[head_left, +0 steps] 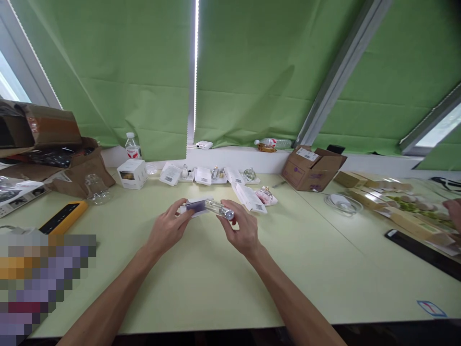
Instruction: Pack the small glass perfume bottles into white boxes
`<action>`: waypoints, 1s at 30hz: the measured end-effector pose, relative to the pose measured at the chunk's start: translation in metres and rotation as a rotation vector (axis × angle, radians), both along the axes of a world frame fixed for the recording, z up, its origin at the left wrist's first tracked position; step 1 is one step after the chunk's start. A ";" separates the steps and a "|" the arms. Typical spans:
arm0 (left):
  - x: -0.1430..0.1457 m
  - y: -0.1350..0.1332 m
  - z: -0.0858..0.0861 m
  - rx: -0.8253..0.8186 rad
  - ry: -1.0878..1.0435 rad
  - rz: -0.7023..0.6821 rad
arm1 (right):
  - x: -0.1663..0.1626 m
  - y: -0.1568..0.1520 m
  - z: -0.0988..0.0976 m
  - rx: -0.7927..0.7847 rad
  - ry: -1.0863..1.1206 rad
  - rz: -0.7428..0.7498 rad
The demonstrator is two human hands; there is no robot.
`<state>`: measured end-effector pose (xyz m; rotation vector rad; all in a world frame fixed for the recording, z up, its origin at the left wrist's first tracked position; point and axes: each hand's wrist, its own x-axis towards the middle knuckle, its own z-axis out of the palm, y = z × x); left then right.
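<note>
Over the middle of the table, my left hand (166,228) is closed on a small open box (195,206), white outside with a greyish-purple face. My right hand (245,229) grips a slim clear glass bottle with a silver cap (215,207), which looks like a perfume bottle. The bottle lies tilted, its base against the box's right end; I cannot tell whether it is partly inside. Behind my hands, several small perfume bottles stand by opened white packs. Among them are a round greenish bottle (249,174) and a pink one (264,195).
A white box (132,174) and a glass jar (96,189) stand left, near a yellow-and-black case (66,217). Brown cartons fill the far left; another carton (312,168) sits back right. A coiled white cable (343,204), long boxes and another person's hand (453,214) are at right.
</note>
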<state>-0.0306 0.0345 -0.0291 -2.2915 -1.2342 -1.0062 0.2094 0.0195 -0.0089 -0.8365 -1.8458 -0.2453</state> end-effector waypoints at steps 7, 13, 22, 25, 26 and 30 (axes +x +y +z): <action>0.004 -0.002 0.003 0.042 0.083 -0.050 | -0.007 -0.003 0.000 0.117 -0.167 0.088; 0.001 -0.002 0.003 0.040 0.114 -0.078 | -0.010 -0.003 0.000 0.067 -0.233 0.072; 0.002 -0.003 0.001 0.004 0.109 -0.102 | -0.008 -0.001 0.000 -0.006 -0.225 0.020; 0.002 -0.002 0.001 0.010 0.073 -0.109 | -0.009 -0.002 0.001 -0.016 -0.255 0.030; 0.001 -0.001 0.000 0.010 0.058 -0.113 | -0.009 -0.002 0.001 -0.018 -0.263 0.034; 0.001 0.000 0.000 -0.006 0.015 -0.148 | -0.011 -0.001 -0.001 -0.026 -0.260 0.053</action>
